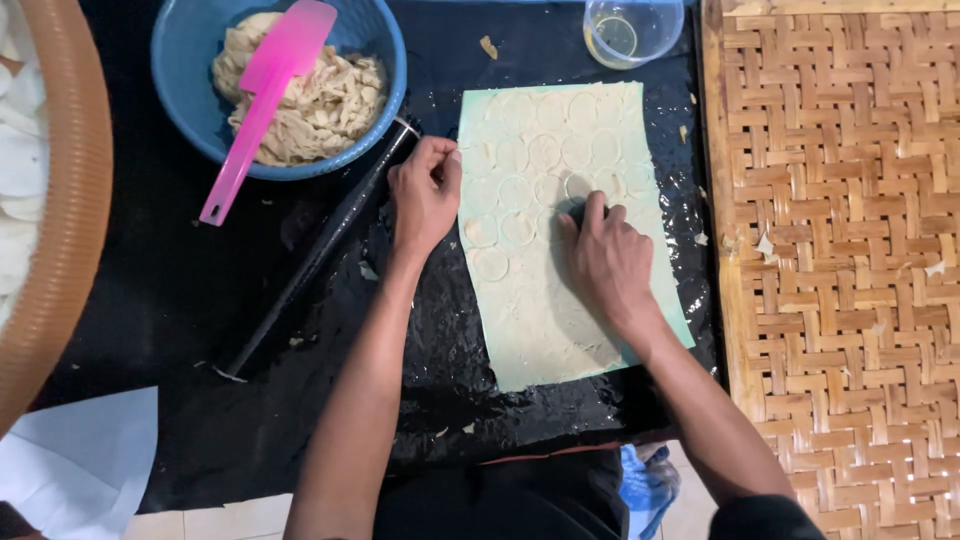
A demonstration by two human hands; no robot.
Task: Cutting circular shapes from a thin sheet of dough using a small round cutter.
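From the head view, a pale dough sheet [560, 250] is lying flat on the black plastic-covered tabletop [180, 300], already marked with many round cuts across its far half. The right hand [605, 260] is pressing down near the middle of the sheet, its grip curled closed over something small and dark that looks like a round cutter [573, 211], though most of it is hidden under the fingers. The left hand [425, 195] is resting at the sheet's left edge, fingers loosely curled, holding nothing that can be seen and seeming to steady the dough.

Judging from this, the step in hand is stamping circles out of the sheet. The near half is uncut, so the next press calls for placing the cutter just beside the last circle without overlapping.

To the left, a dark rolling rod [320, 250] is lying diagonally; beyond it a blue bowl [180, 90] is holding dough scraps and a pink spatula [262, 100]. A woven mat [840, 250] is lying right.
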